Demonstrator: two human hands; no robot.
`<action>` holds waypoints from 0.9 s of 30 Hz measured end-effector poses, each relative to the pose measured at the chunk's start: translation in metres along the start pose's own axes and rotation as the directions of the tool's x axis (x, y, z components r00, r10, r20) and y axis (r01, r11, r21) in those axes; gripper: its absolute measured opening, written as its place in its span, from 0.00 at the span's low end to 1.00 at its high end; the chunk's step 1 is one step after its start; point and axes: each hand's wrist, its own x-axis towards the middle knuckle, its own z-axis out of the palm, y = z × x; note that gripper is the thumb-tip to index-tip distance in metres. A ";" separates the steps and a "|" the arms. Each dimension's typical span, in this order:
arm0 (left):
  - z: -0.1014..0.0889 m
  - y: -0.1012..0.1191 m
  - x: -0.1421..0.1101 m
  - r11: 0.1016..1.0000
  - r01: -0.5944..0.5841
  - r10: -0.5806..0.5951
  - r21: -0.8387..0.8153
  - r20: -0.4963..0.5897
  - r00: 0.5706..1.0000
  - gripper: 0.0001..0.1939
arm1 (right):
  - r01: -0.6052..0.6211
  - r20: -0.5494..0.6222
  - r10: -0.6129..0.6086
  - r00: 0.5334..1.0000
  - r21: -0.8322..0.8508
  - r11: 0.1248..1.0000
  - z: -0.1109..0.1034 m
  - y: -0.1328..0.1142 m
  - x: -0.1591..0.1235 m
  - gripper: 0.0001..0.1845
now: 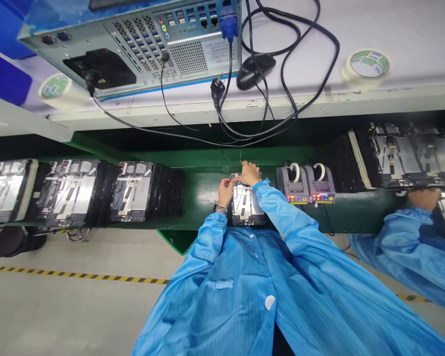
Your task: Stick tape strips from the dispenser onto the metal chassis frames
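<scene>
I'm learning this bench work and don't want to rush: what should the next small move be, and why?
Probably a light press by the right hand on the far end of the open device, the left hand steadying it: both hands are there, and its inner parts lie exposed.

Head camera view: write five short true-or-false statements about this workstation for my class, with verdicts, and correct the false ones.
1. The left hand and right hand are both at the upper end of the flat open device with silver panels. True.
2. The black computer mouse lies on the green bench. False: it is on the white shelf above.
3. Two grey tape dispensers stand to the right of the hands. True.
4. The blue cable connector hangs loose. False: it is plugged into the metal computer case.
5. The sleeve at the far right is white. False: it is blue.
</scene>
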 end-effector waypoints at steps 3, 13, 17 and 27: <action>-0.002 0.003 0.003 0.999 0.011 -0.011 0.038 -0.003 1.000 0.10 | 0.006 0.007 -0.006 1.000 0.010 1.000 -0.001 0.002 0.000 0.41; -0.003 0.007 0.002 0.999 0.047 -0.047 0.026 -0.002 0.999 0.11 | 0.002 0.028 -0.002 1.000 0.015 1.000 0.001 0.001 0.004 0.41; -0.013 0.002 -0.001 0.998 0.039 -0.034 -0.042 0.106 0.994 0.16 | -0.003 0.033 0.003 0.999 0.018 1.000 0.000 0.000 0.005 0.41; -0.016 -0.003 -0.004 0.999 0.004 0.003 -0.044 0.151 0.989 0.19 | 0.052 0.009 -0.053 0.999 0.058 0.997 -0.002 0.008 -0.003 0.43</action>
